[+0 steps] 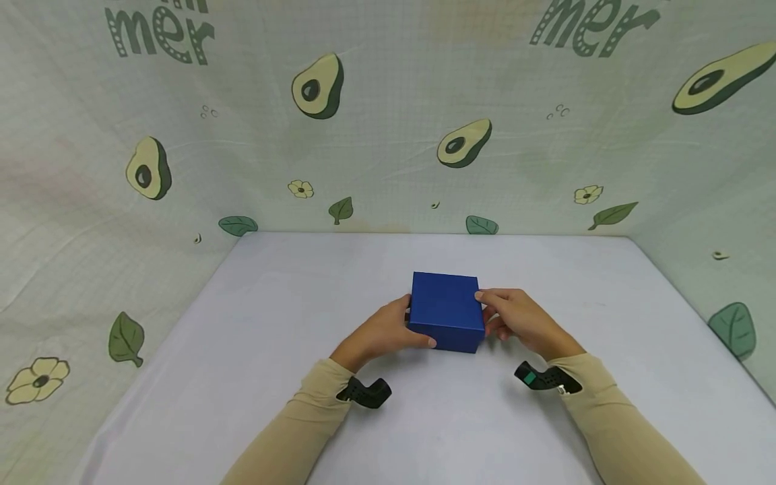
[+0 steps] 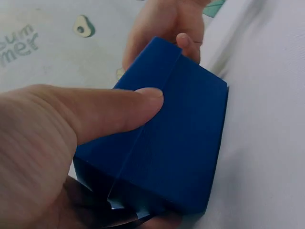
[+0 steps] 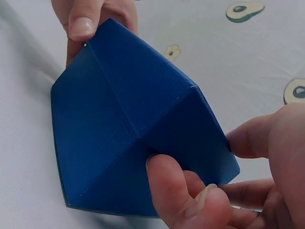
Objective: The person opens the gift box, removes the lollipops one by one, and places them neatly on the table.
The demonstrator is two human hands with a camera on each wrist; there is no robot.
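A square blue box point(image 1: 445, 300) with a smooth, plain top lies between the two hands over the white table. My left hand point(image 1: 388, 328) grips its left side, with the thumb point(image 2: 143, 102) laid along the front face and the other fingers around the far side. A thin seam runs across that face under the thumb. Between the left fingers and the box shows a small dark patch point(image 1: 407, 316). At the right side, my right hand point(image 1: 521, 320) holds the box with bent fingers, one fingertip at the top edge and the others lower against the side wall.
The white table point(image 1: 291, 289) spreads around the box. Behind and beside it hangs a pale cloth point(image 1: 388, 182) printed with avocados and leaves. Both wrists carry black straps with small mounts point(image 1: 370, 393), which hang near the tabletop.
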